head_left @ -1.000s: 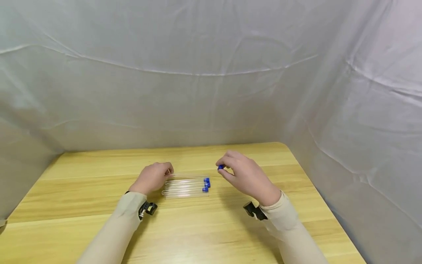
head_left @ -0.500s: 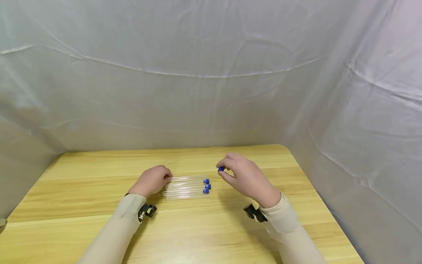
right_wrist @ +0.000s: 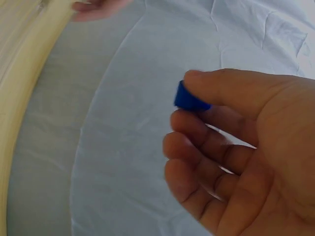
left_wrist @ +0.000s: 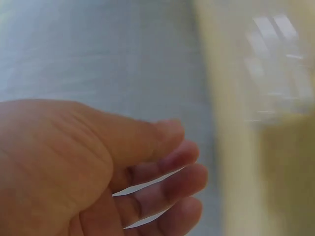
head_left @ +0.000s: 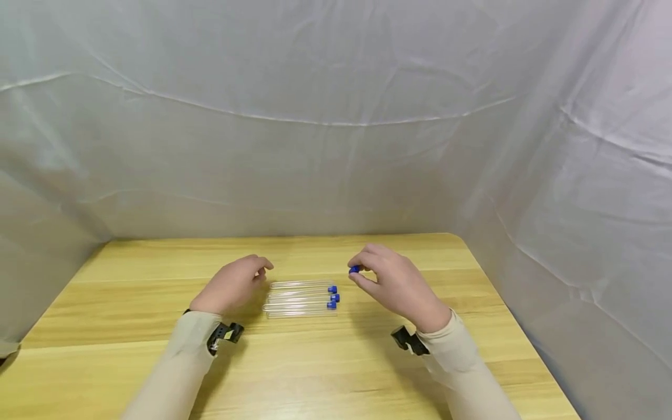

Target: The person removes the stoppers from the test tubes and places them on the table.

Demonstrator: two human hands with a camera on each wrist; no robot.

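Blue plastic is what the head view turns on: the right hand [head_left: 396,286] pinches a small blue cap [head_left: 355,269] between thumb and fingertips, held above the wooden table [head_left: 315,361]. Just below and to its left lie the clear test tubes [head_left: 301,297], side by side on the table, their long axes running left to right. Three of them show blue capped ends [head_left: 333,297] pointing toward the right hand; whether a further tube lies uncapped among them I cannot tell. The left hand [head_left: 231,287] hovers by the tubes' closed ends, fingers loosely curled, holding nothing and not touching the glass. So the right hand is the nearer one to the tubes' mouths, the left to their bases.

From the left wrist, the picture is blurred: the left hand [left_wrist: 98,172] shows relaxed, slightly bent fingers [left_wrist: 172,184] with nothing between them, and faint glints at upper right may be the tubes.

From the right wrist, the blue cap [right_wrist: 189,100] sits clamped between thumb and forefinger of the right hand [right_wrist: 236,152], the other fingers curled beneath; the white cloth backdrop [right_wrist: 123,147] fills the rest.
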